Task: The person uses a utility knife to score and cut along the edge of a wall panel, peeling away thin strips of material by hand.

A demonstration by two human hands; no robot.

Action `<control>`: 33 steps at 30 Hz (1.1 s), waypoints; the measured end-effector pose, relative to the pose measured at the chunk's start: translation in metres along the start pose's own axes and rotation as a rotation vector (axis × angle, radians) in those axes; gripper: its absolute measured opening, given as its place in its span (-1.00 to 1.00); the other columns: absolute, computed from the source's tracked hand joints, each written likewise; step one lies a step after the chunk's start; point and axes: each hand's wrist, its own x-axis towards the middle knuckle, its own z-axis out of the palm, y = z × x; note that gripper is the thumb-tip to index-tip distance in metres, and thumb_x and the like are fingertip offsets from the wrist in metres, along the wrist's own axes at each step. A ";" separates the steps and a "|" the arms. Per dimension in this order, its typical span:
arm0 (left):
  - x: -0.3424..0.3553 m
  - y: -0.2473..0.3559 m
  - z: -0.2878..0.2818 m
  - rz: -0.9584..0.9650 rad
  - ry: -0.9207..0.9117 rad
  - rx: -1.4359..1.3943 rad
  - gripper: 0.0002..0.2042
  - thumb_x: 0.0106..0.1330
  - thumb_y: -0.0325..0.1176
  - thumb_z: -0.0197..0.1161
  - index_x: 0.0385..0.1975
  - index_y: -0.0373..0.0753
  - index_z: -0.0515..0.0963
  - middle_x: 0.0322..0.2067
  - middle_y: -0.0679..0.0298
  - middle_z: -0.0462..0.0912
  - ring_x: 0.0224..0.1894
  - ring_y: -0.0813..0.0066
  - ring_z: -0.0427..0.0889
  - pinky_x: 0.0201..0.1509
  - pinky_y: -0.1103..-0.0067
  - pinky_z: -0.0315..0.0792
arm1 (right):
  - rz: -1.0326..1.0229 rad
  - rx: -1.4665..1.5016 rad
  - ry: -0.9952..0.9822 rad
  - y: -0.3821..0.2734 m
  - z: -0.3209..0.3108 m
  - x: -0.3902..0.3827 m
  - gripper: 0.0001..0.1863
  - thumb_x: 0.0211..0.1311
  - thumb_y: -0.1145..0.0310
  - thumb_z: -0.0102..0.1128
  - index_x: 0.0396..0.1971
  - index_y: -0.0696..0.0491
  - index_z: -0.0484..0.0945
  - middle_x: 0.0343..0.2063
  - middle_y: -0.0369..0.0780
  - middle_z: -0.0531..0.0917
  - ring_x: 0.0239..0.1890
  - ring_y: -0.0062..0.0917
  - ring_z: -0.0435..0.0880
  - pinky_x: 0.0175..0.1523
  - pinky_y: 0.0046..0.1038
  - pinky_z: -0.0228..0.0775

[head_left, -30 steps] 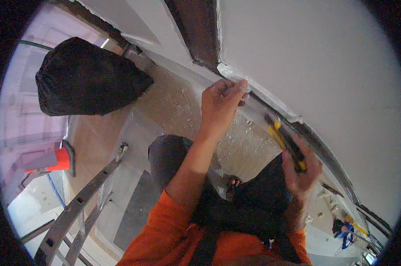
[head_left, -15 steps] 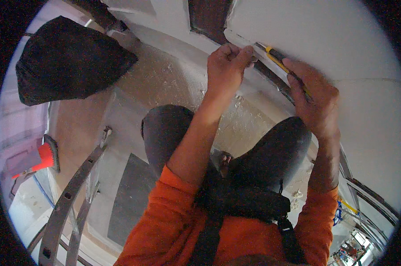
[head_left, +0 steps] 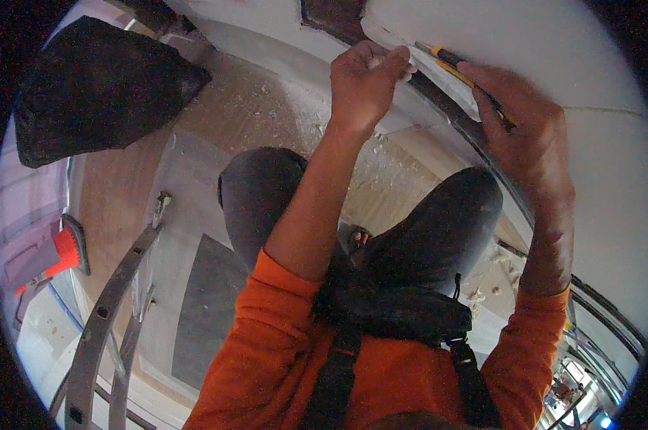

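Note:
My right hand (head_left: 528, 125) is closed around a yellow-and-black utility knife (head_left: 449, 59). The knife points up and to the left, its tip by the edge of a large white panel (head_left: 603, 68). Left of the tip, my left hand (head_left: 363, 89) has thumb and fingers pinched together. Something small and pale shows at those fingertips, too small to name. A long dark gap (head_left: 442, 100) runs along the panel's edge, below both hands.
A black bag-like bundle (head_left: 101, 93) lies at the upper left. Below it are an orange-red brush-like tool (head_left: 65, 251) and a metal ladder (head_left: 101, 312). Pale scraps litter the floor (head_left: 259, 100) around my knees. A grey sheet (head_left: 209, 308) lies left of my legs.
Both hands have shifted slightly upward in the picture, and my right hand also a little rightward with the knife. The view has tilted a little. Both grips stay the same.

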 end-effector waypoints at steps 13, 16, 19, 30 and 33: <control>0.008 -0.005 -0.003 -0.040 -0.029 -0.110 -0.74 0.36 -0.25 0.37 -0.24 -0.39 0.66 -0.30 0.15 0.77 -0.26 0.46 0.72 -0.06 0.53 0.55 | 0.041 -0.011 -0.026 0.007 -0.009 -0.008 -0.71 0.26 0.53 0.29 -0.03 -0.01 0.72 -0.12 -0.16 0.77 -0.07 -0.29 0.77 0.05 -0.31 0.62; 0.008 -0.004 -0.004 -0.100 -0.032 0.009 -0.73 0.36 -0.23 0.36 -0.26 -0.37 0.66 -0.31 0.15 0.78 -0.26 0.46 0.72 -0.04 0.51 0.55 | 0.054 0.001 0.014 0.005 -0.007 -0.009 -0.70 0.27 0.54 0.30 -0.01 0.00 0.72 -0.09 -0.16 0.77 -0.03 -0.33 0.76 0.08 -0.33 0.60; 0.008 -0.001 -0.004 -0.068 -0.048 0.008 -0.73 0.37 -0.21 0.35 -0.29 -0.35 0.66 -0.32 0.15 0.78 -0.26 0.45 0.72 -0.02 0.49 0.54 | 0.058 0.004 0.014 0.003 -0.003 -0.002 -0.69 0.28 0.53 0.31 0.02 0.00 0.71 -0.06 -0.16 0.76 0.01 -0.37 0.76 0.11 -0.36 0.59; 0.010 -0.003 0.001 -0.070 -0.003 -0.178 -0.83 0.35 -0.43 0.35 -0.37 -0.43 0.60 -0.38 0.07 0.75 -0.35 0.42 0.75 -0.23 0.56 0.63 | -0.029 -0.025 -0.016 0.009 0.007 0.009 -0.69 0.30 0.52 0.28 0.02 -0.04 0.71 -0.06 -0.19 0.77 -0.03 -0.35 0.77 0.08 -0.35 0.61; 0.012 -0.008 -0.005 -0.064 -0.030 -0.178 -0.77 0.35 -0.33 0.38 -0.26 -0.43 0.62 -0.31 0.10 0.76 -0.26 0.39 0.76 -0.09 0.53 0.63 | -0.041 -0.034 -0.035 0.011 0.008 0.010 -0.69 0.29 0.53 0.28 0.01 -0.01 0.71 -0.07 -0.17 0.76 -0.04 -0.34 0.77 0.08 -0.34 0.61</control>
